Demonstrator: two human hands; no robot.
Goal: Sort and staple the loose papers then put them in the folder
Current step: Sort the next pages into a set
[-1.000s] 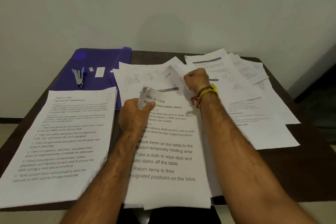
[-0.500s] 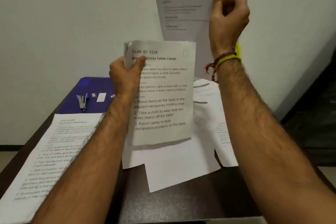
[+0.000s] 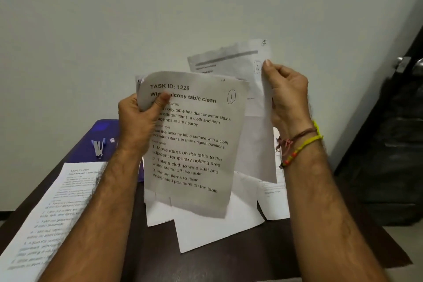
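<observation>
Your left hand [image 3: 139, 121] grips printed sheet "Task ID 1228" [image 3: 194, 144]; your right hand [image 3: 286, 96] pinches a second sheet [image 3: 251, 89], text blurred, possibly numbered.

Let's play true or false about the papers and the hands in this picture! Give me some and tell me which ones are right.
1. The left hand holds the sheet headed TASK ID: 1228. True.
2. The right hand is empty. False: it pinches another sheet behind the first.
3. The stapler lies on the purple folder. True.
4. A circled 5 is written on the front sheet. False: it is a circled 1.
5. A stack of printed pages lies on the table at the left. True.
</observation>
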